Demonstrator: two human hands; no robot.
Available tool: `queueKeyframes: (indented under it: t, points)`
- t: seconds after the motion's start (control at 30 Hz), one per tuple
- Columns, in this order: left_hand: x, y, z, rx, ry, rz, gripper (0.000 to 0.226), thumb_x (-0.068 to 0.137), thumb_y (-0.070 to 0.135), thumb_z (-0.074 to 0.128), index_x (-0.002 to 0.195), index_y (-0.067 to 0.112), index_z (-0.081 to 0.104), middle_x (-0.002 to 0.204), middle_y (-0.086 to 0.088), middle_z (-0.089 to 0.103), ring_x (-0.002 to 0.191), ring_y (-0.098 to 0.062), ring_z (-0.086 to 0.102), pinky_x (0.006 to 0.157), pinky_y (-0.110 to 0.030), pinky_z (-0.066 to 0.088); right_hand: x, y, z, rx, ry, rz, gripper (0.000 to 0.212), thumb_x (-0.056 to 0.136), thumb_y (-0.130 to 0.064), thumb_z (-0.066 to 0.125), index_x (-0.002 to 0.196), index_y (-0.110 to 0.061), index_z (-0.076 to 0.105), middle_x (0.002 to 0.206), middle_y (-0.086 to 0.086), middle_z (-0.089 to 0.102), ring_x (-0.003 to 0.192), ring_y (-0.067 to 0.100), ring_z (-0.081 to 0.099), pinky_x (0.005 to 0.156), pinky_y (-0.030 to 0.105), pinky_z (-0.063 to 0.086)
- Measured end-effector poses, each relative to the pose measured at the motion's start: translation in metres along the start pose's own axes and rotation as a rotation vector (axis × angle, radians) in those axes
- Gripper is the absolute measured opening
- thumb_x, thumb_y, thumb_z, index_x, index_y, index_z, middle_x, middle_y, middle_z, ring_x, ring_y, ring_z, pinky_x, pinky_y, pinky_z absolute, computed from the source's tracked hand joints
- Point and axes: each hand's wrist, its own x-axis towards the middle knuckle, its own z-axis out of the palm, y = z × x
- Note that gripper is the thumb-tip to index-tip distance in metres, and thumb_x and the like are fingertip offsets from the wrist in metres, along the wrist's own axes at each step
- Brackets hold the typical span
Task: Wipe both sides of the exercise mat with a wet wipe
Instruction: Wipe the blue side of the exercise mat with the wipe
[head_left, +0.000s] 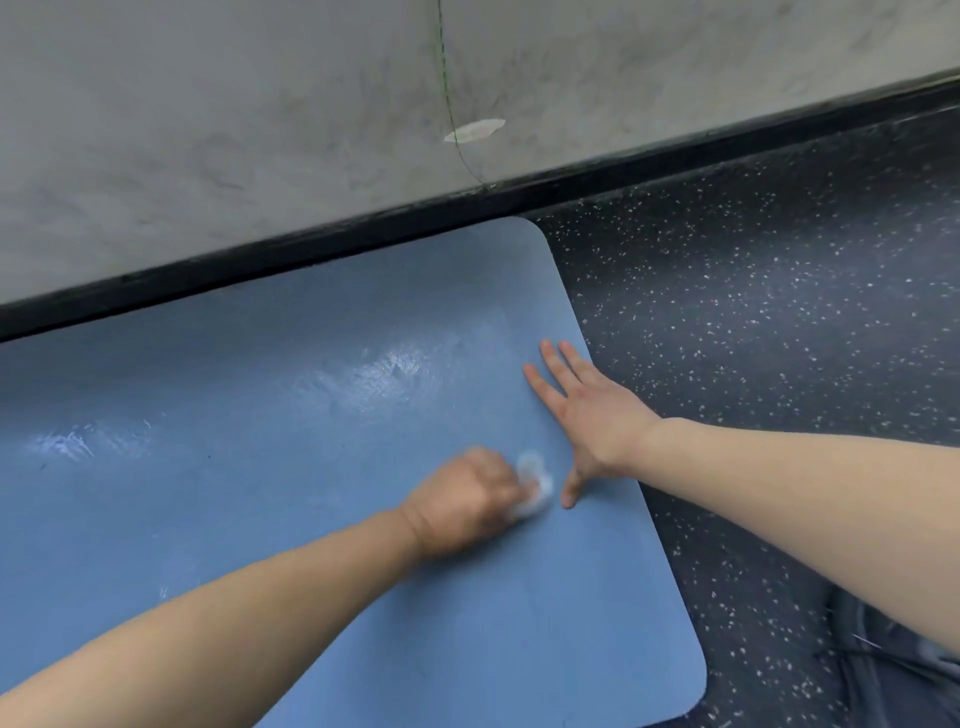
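Wipe work underway on the flat blue rubbery exercise mat (270, 499), which lies on the dark speckled floor (779, 312) with one long edge tight against the black skirting (311, 244) under the grey marbled wall (208, 130). The left hand (462, 504) has its fingers curled round the crumpled white wet wipe (535, 488), pressing it onto the mat; the wipe pokes out on the side facing the rounded short end. The right hand (587, 410) lies flat just beside it, fingers straight and spread, thumb tip nearly at the wipe, holding nothing and pinning the mat near that short edge. The mat's long axis runs away to the left along the wall, and wet shiny streaks sit there, farther out. The dry-looking stretch lies toward the near corner, so the left hand, already on it, is the nearer one for the next stroke, I'd judge. The underside looks not yet reached. No brand, label or writing can be read anywhere.
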Motion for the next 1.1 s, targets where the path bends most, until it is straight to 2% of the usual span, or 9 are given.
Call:
queueKeyframes:
  t: [0.07,0.1,0.27,0.3,0.47,0.67,0.83,1.0,1.1]
  points:
    - [-0.01,0.015,0.004,0.009,-0.173,0.232,0.026,0.097,0.015,0.062,0.122,0.008,0.069,0.08,-0.007,0.057,0.072,-0.028,0.048,0.065,-0.037,0.041,-0.003,0.002,0.001,-0.004,0.016,-0.018,0.167,0.054,-0.085,0.082,0.163,-0.014,-0.023,0.168,0.017,-0.034,0.156,0.035,-0.03,0.131,0.041,-0.004]
    - [-0.01,0.007,0.0,0.038,-0.179,0.23,0.027,0.095,0.014,0.065,0.122,0.008,0.069,0.079,-0.007,0.056,0.072,-0.028,0.047,0.065,-0.036,0.041,-0.006,0.003,0.003,-0.008,0.021,-0.027,0.164,0.057,-0.086,0.08,0.164,-0.013,-0.022,0.168,0.018,-0.033,0.156,0.035,-0.029,0.131,0.041,-0.005]
    - [-0.014,-0.026,-0.017,0.069,0.18,-0.355,0.022,0.095,0.02,0.058,0.114,0.019,0.067,0.068,-0.007,0.056,0.059,-0.031,0.049,0.055,-0.04,0.047,-0.026,0.006,0.02,-0.066,-0.014,-0.101,0.165,0.054,-0.092,0.074,0.165,-0.015,-0.02,0.168,0.018,-0.033,0.156,0.037,-0.029,0.132,0.044,-0.002]
    - [-0.016,-0.013,-0.008,0.028,0.177,-0.345,0.022,0.095,0.02,0.057,0.112,0.016,0.069,0.07,-0.007,0.057,0.061,-0.032,0.051,0.056,-0.039,0.046,-0.033,0.003,0.026,-0.104,-0.03,-0.116,0.168,0.05,-0.095,0.072,0.164,-0.015,-0.021,0.167,0.02,-0.034,0.156,0.04,-0.029,0.132,0.047,-0.002]
    - [-0.024,0.04,0.016,-0.02,-0.161,0.126,0.024,0.096,0.014,0.061,0.116,0.005,0.07,0.079,-0.009,0.059,0.07,-0.029,0.05,0.065,-0.036,0.04,-0.045,-0.008,0.04,-0.156,-0.047,-0.12,0.173,0.049,-0.093,0.075,0.159,-0.012,-0.031,0.162,0.026,-0.039,0.152,0.049,-0.033,0.129,0.054,-0.008]
    - [-0.033,0.015,0.01,-0.009,0.143,-0.318,0.026,0.094,0.02,0.058,0.114,0.009,0.071,0.074,-0.007,0.058,0.062,-0.03,0.051,0.058,-0.04,0.048,-0.091,-0.014,0.07,-0.145,-0.136,-0.236,0.173,0.05,-0.095,0.072,0.157,-0.01,-0.033,0.159,0.024,-0.044,0.149,0.046,-0.039,0.13,0.055,-0.006]
    - [-0.044,0.074,0.033,-0.059,-0.129,0.09,0.022,0.099,0.015,0.057,0.114,0.006,0.07,0.078,-0.007,0.057,0.069,-0.028,0.047,0.065,-0.038,0.041,-0.105,-0.013,0.092,-0.229,-0.113,-0.246,0.178,0.047,-0.09,0.079,0.156,0.001,-0.029,0.158,0.031,-0.042,0.149,0.053,-0.035,0.128,0.062,-0.001]
    - [-0.044,0.059,0.033,-0.067,0.057,-0.128,0.03,0.092,0.013,0.061,0.122,0.011,0.057,0.08,-0.007,0.057,0.067,-0.029,0.049,0.061,-0.039,0.047,-0.105,-0.017,0.095,-0.226,-0.105,-0.235,0.177,0.05,-0.087,0.08,0.156,0.002,-0.03,0.157,0.032,-0.044,0.149,0.053,-0.034,0.128,0.061,-0.001]
    - [-0.056,0.11,0.053,-0.159,-0.117,0.11,0.027,0.096,0.01,0.058,0.121,0.004,0.063,0.083,-0.008,0.06,0.072,-0.028,0.05,0.066,-0.038,0.046,-0.104,-0.018,0.097,-0.217,-0.106,-0.234,0.177,0.05,-0.084,0.082,0.155,0.001,-0.032,0.156,0.031,-0.045,0.149,0.053,-0.035,0.128,0.06,-0.003]
